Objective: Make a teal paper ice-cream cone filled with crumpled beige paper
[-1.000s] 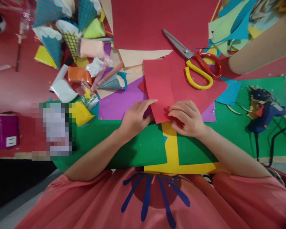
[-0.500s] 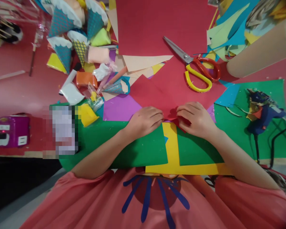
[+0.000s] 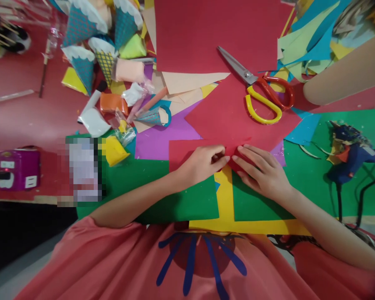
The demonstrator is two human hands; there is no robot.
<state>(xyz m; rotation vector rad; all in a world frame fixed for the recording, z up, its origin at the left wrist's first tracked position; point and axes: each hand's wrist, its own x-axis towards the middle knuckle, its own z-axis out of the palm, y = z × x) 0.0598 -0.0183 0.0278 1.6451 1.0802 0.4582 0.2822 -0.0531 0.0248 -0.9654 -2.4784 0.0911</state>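
Observation:
A small red sheet (image 3: pixel 183 151) lies in front of me, its left part showing beside my wrist and its right part mostly covered by my hands. My left hand (image 3: pixel 203 163) has its fingers curled and thumb and index pinched at the red sheet's edge. Flat on the same sheet rests my right hand (image 3: pixel 265 173), fingers stretched out and slightly spread, the tips close to the left thumb. Just beyond is a larger red piece (image 3: pixel 218 110), with scissors (image 3: pixel 253 83) on it, blades pointing away to the left and one yellow, one red handle.
Green sheets (image 3: pixel 162 204) and a yellow sheet (image 3: pixel 226 200) lie nearest me. A blue glue gun (image 3: pixel 346 160) sits at right, below a beige tube (image 3: pixel 340 79). Patterned paper cones (image 3: pixel 78 68) and clay packets (image 3: pixel 114 104) crowd the left. A purple box (image 3: pixel 18 171) stands far left.
The small red sheet has turned, its left edge now reaching out beside my left wrist. My left fingers have curled into a pinch, and my right fingers have straightened and flattened onto the sheet.

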